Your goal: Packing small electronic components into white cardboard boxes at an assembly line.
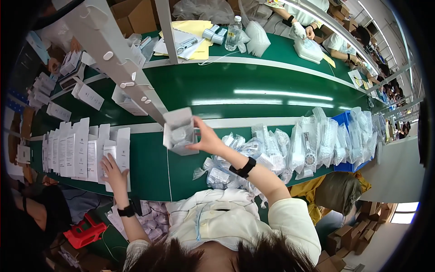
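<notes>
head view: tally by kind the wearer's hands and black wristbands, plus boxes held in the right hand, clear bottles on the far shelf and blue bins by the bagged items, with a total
Hands: 2 (left hand, right hand)
Black wristbands: 2
White box: 1
Clear bottle: 1
Blue bin: 1
Total: 7

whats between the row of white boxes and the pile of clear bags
In the head view, green tabletop with a thin pale line lies between the boxes and bags; the right hand holds an open box over it.
</notes>
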### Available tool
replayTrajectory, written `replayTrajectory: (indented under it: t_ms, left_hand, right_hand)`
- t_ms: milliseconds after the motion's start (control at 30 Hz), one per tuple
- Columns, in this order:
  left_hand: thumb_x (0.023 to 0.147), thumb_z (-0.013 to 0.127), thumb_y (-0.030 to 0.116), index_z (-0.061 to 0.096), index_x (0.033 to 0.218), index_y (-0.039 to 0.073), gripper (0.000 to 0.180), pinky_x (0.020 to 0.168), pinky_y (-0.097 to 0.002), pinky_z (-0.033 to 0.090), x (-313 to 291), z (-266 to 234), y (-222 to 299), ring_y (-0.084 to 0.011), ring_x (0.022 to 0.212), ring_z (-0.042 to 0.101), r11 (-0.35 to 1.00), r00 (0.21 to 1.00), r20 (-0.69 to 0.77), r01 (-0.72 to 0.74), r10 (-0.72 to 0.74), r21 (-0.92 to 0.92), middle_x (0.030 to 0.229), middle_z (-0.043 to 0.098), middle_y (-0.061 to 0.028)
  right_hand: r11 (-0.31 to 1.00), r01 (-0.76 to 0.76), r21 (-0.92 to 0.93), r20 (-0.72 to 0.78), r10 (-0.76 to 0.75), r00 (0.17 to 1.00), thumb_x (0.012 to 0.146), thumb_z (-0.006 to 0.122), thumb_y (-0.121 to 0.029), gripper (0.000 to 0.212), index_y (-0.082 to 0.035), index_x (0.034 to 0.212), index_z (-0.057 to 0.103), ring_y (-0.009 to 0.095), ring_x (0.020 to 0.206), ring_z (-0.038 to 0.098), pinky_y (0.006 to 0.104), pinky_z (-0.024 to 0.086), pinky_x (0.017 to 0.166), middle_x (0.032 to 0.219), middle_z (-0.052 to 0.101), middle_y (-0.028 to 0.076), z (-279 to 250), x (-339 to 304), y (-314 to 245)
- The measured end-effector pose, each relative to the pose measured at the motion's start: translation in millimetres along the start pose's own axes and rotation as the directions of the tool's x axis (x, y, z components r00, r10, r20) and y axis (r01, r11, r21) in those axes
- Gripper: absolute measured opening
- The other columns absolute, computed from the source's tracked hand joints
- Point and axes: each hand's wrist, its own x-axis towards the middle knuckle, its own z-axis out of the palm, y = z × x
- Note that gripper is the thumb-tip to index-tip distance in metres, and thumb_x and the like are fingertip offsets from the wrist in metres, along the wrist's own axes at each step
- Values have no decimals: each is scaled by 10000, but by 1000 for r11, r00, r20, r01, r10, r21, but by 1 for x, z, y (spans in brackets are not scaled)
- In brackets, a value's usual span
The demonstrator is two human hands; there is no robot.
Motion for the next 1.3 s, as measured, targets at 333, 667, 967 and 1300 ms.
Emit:
replayTrajectory:
  t_ms: [333, 667, 967, 1300]
  left_hand:
    - [621, 749, 209, 172, 1365, 83, 950, 919, -521, 290, -80, 33, 138, -371, 1222, 256, 907, 914, 107, -362, 391, -217, 1406, 122, -201]
    - [719, 686, 252, 306, 1290, 39, 719, 878, -380, 380, -17, 81, 96, -304, 1101, 421, 593, 793, 396, 55, 463, -803, 1228, 422, -174]
    - [693, 707, 189, 271, 1312, 75, 766, 887, -349, 394, -41, 16, 134, -241, 1077, 459, 136, 821, 195, 145, 537, -980, 1235, 429, -123]
    - [598, 750, 126, 107, 1390, 205, 1023, 935, -389, 351, -31, 12, 193, -289, 1166, 342, 67, 606, -265, -468, 750, -881, 1295, 238, -141]
  right_hand:
    - [990, 16, -138, -610, -98, 786, 593, 772, -169, 879, -25, 1282, 247, 325, 1047, 497, 356, 429, 853, 1175, 463, 205, -178, 83, 82]
    - [254, -450, -856, -95, 778, 621, 625, 709, -342, 525, 19, 963, 535, 376, 859, 577, 426, 479, 749, 901, 583, 257, -188, -62, 77]
    - [535, -663, -524, -414, 520, 747, 567, 687, -216, 469, 11, 941, 516, 375, 893, 559, 412, 450, 742, 904, 574, 254, -171, -91, 83]
    - [610, -396, -686, -512, -18, 859, 588, 654, -119, 417, -8, 976, 551, 370, 925, 534, 416, 430, 773, 945, 568, 188, -140, -123, 16]
